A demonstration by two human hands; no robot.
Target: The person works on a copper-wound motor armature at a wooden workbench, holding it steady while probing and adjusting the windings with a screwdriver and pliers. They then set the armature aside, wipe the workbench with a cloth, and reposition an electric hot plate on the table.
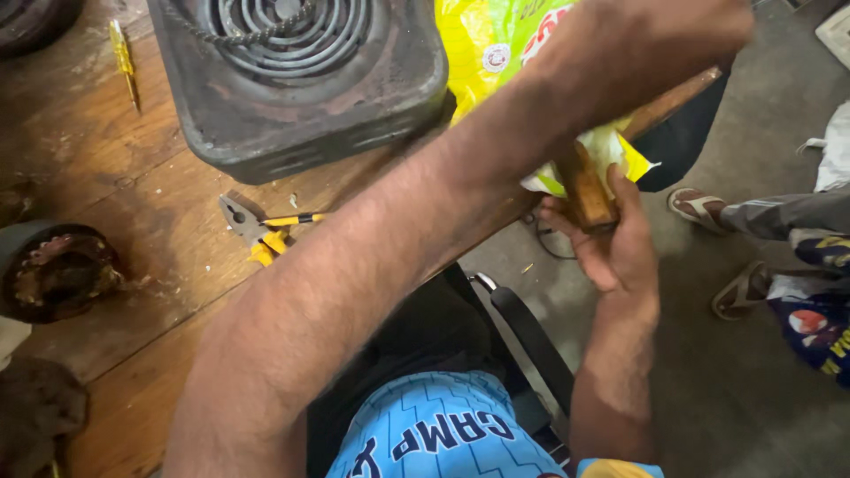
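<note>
The right hand (620,248) grips a brown wooden handle (589,190) just past the tabletop's (133,248) edge, its fingers curled around the lower end of the wood with the thumb lying up along one side. The handle's long axis runs from that lower end near the palm up and to the right — a further stretch of the same wood shows beyond the left forearm, pointing toward the upper right corner of the view. A crumpled yellow-and-green plastic bag (496,44) lies against the handle's middle, touching it and hiding part of it.

The left hand (655,31) reaches across the body from the lower left, the forearm crossing the whole view; it sits at the top edge over the bag and the handle, and how its fingers are set cannot be told — they are cut off and turned away.

On the worn wooden tabletop stands a rusty, dark electric coil stove (301,80), just beside the bag. Near its front corner lie yellow-handled pliers (261,232), jaws toward the upper left. A yellow screwdriver (122,57) lies well apart at the upper left, and a rusted round metal part (53,270) sits at the left edge. On the floor at right, another person's sandalled feet (708,212) show.
</note>
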